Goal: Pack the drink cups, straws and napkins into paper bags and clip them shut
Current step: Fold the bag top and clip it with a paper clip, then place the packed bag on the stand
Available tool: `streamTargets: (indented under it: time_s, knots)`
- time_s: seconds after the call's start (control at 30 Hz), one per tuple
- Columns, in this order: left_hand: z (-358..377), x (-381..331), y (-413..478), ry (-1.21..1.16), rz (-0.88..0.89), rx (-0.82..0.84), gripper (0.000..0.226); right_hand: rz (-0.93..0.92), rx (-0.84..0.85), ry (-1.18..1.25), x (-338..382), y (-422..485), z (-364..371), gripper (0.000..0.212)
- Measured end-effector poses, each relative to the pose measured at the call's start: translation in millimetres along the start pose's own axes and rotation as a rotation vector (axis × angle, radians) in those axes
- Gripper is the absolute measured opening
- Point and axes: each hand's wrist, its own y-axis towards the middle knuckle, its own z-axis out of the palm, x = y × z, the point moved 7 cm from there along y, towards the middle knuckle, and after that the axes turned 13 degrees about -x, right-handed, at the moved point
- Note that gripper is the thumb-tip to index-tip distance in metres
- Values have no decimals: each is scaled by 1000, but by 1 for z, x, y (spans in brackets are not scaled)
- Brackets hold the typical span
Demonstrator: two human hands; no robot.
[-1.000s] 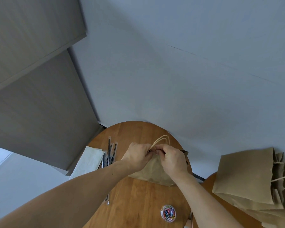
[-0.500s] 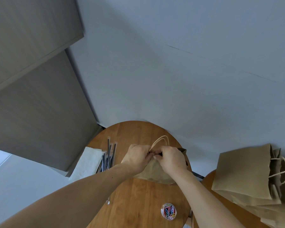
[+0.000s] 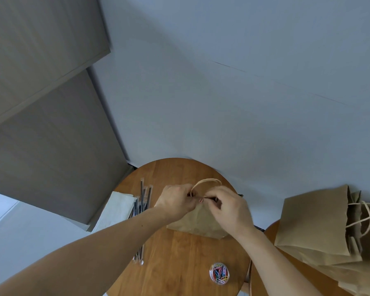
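A brown paper bag (image 3: 198, 223) stands on the round wooden table (image 3: 179, 263), its twine handles (image 3: 205, 182) rising behind my fingers. My left hand (image 3: 176, 200) and my right hand (image 3: 228, 207) both pinch the bag's closed top edge. A small pink paper clip (image 3: 200, 199) shows between their fingertips on that edge. The bag's contents are hidden. Wrapped black straws (image 3: 142, 201) and a stack of white napkins (image 3: 115, 212) lie on the table's left side.
A clear round tub of coloured paper clips (image 3: 219, 273) sits near the table's front edge. Several more brown paper bags (image 3: 320, 227) lie stacked on a second wooden table (image 3: 269, 263) at the right. A grey wall runs behind.
Both hands stay at the bag's top. My fingers have shifted a little, and the pink clip now shows between them.
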Motion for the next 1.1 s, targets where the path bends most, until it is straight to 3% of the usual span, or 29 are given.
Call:
streamTargets:
  time_s: [0.1,0.17,0.23,0.27,0.33,0.43,0.5,0.57,0.67,0.83,1.1]
  knots:
    - [-4,25,-4,51,-44,35,50,-17,-212,-32,-24,-9,-40,27]
    - [-6,47,-8,51,-104,60,76,174,-88,-63,-60,-20,-43,65]
    - [-5,69,-13,-4,-221,96,85,369,120,-75,-95,-37,-32,98]
    - [-2,77,-15,-22,-275,124,83,439,198,-62,-108,-45,-25,105]
    - [5,86,-18,-40,-326,173,69,523,294,9,-120,-55,-7,99]
    - [9,83,-14,-38,-305,150,19,586,286,101,-125,-56,11,54]
    - [6,81,-11,-17,-295,114,21,631,241,107,-126,-55,15,21]
    - [1,80,-11,-8,-283,114,16,663,188,118,-123,-55,14,6]
    - [-8,80,-17,-38,-265,114,13,687,109,177,-111,-54,7,10]
    - [-50,63,-29,-279,-281,28,16,715,-79,311,-69,-41,-13,3]
    - [-176,38,-54,-493,-300,-185,11,555,-284,319,50,6,-50,12]
